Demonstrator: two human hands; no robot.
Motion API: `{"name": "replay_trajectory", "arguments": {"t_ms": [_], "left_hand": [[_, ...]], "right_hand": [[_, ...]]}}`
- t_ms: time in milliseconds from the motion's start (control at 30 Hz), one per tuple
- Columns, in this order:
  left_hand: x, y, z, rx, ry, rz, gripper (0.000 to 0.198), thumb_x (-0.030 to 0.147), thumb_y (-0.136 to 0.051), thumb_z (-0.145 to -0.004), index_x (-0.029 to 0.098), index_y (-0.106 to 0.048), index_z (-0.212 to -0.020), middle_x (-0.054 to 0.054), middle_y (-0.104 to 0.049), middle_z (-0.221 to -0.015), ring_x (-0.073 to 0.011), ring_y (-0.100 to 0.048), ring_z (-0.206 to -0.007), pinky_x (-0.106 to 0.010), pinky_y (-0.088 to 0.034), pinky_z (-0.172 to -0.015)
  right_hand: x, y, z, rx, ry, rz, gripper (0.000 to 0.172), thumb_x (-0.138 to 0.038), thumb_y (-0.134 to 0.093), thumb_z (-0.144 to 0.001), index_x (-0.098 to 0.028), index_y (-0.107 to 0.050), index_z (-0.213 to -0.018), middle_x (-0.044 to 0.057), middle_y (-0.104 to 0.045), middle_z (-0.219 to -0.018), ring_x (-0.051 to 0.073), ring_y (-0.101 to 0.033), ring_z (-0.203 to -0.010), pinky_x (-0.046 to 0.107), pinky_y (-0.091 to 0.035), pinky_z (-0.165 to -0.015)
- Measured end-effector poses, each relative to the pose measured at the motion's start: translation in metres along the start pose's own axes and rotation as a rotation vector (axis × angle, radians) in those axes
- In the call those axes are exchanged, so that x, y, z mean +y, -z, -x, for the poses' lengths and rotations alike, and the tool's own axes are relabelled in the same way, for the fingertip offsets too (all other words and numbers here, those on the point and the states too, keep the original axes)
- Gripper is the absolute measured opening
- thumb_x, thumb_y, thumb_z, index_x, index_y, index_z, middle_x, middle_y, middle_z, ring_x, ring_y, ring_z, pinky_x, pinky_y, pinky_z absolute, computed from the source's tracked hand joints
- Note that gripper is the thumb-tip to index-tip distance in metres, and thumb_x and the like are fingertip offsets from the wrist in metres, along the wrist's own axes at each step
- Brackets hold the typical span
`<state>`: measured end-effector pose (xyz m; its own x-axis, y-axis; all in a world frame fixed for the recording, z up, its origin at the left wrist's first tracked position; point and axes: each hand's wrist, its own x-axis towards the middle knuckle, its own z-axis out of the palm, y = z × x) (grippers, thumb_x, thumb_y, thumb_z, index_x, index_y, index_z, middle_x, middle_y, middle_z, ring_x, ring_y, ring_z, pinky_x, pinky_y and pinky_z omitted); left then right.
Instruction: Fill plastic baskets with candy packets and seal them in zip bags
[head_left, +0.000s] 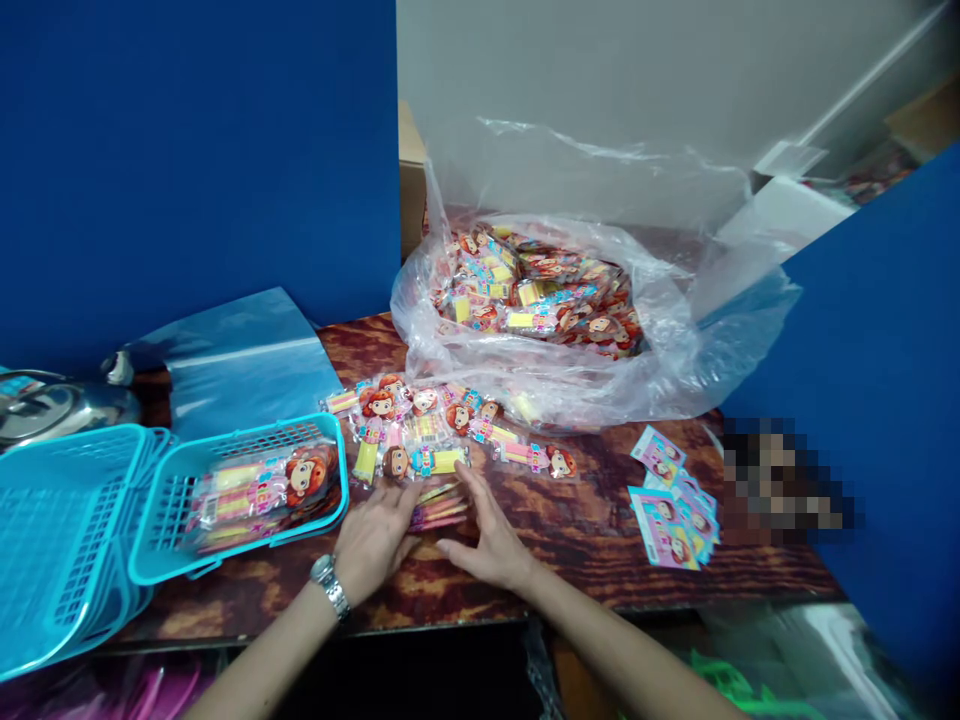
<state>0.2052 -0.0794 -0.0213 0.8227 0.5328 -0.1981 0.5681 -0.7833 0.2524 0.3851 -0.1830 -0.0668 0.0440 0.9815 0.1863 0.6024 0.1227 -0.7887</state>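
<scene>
A small pile of candy packets point(439, 505), with yellow and pink edges showing, sits on the table between my two hands. My left hand point(377, 535) wears a metal watch point(330, 587) and curls round the pile's left end, fingers partly hidden. At the right end is my right hand point(491, 535), its thumb and fingers apart, the fingertips against the packets or very close. Just beyond lie loose packets point(426, 461) printed with cartoon characters. Left of my hands, a blue plastic basket point(240, 555) contains several similar packets point(262, 488).
A large clear plastic bag point(525, 375) full of packets stands at the back. Printed cards point(671, 520) lie at right. Stacked blue baskets point(67, 545) and a metal kettle point(67, 408) are at left, near a clear plastic sheet point(240, 355). Blue panels point(195, 150) flank the table point(600, 560).
</scene>
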Motion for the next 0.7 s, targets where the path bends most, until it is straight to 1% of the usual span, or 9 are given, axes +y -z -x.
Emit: {"name": "replay_trajectory", "arguments": {"t_ms": [133,233,367,433,533,633,700], "left_hand": [[0.005,0.004,0.001,-0.008,0.015,-0.064,0.059,0.018,-0.053,-0.08,0.019,-0.032,-0.136,-0.013,-0.059,-0.114,-0.0267,-0.055,-0.103,-0.037,-0.048,-0.078],[0.008,0.006,0.002,-0.014,0.025,-0.076,0.059,0.014,-0.051,-0.08,0.019,-0.033,-0.136,-0.014,-0.058,-0.115,-0.0267,-0.056,-0.101,-0.038,-0.048,-0.077],[0.007,0.005,0.002,-0.032,0.036,-0.067,0.059,0.012,-0.051,-0.078,0.015,-0.034,-0.135,-0.015,-0.057,-0.117,-0.0286,-0.055,-0.104,-0.04,-0.048,-0.078],[0.006,0.003,0.002,-0.031,0.041,-0.058,0.059,0.012,-0.051,-0.078,0.014,-0.033,-0.135,-0.015,-0.057,-0.117,-0.0283,-0.053,-0.105,-0.04,-0.048,-0.08],[0.004,0.001,0.003,-0.02,0.05,-0.041,0.059,0.013,-0.052,-0.078,0.015,-0.033,-0.134,-0.014,-0.058,-0.116,-0.0268,-0.054,-0.105,-0.038,-0.048,-0.081],[0.003,0.0,0.004,-0.022,0.052,-0.032,0.062,0.013,-0.053,-0.077,0.017,-0.031,-0.135,-0.013,-0.057,-0.116,-0.0261,-0.053,-0.105,-0.037,-0.047,-0.082],[0.003,0.001,0.004,-0.029,0.047,-0.028,0.064,0.013,-0.054,-0.077,0.017,-0.03,-0.136,-0.013,-0.057,-0.118,-0.0264,-0.053,-0.106,-0.038,-0.047,-0.083]], "right_hand": [[-0.002,0.0,0.002,-0.02,0.022,0.037,0.085,-0.028,-0.061,-0.075,-0.017,-0.012,-0.143,0.017,-0.026,-0.144,0.028,-0.024,-0.135,0.046,-0.027,-0.108],[-0.004,0.0,0.005,-0.041,0.059,0.042,0.082,-0.029,-0.06,-0.077,-0.017,-0.013,-0.143,0.017,-0.026,-0.144,0.028,-0.023,-0.135,0.047,-0.027,-0.108],[-0.004,0.0,0.01,-0.049,0.11,0.08,0.081,-0.027,-0.059,-0.079,-0.018,-0.011,-0.144,0.017,-0.016,-0.147,0.029,-0.017,-0.137,0.048,-0.027,-0.108],[-0.003,-0.001,0.013,-0.032,0.138,0.122,0.075,-0.023,-0.055,-0.081,-0.02,-0.013,-0.143,0.016,-0.01,-0.148,0.029,-0.016,-0.137,0.048,-0.029,-0.107],[0.002,-0.001,0.019,-0.022,0.176,0.198,0.065,-0.016,-0.047,-0.086,-0.023,-0.017,-0.143,0.014,-0.01,-0.149,0.028,-0.02,-0.136,0.046,-0.033,-0.105],[0.007,0.001,0.024,-0.024,0.217,0.241,0.064,-0.013,-0.044,-0.087,-0.024,-0.018,-0.144,0.014,-0.013,-0.149,0.027,-0.025,-0.135,0.042,-0.037,-0.104],[0.01,0.003,0.026,-0.029,0.238,0.25,0.063,-0.011,-0.044,-0.087,-0.026,-0.021,-0.143,0.013,-0.012,-0.15,0.027,-0.029,-0.133,0.041,-0.04,-0.102]]}}
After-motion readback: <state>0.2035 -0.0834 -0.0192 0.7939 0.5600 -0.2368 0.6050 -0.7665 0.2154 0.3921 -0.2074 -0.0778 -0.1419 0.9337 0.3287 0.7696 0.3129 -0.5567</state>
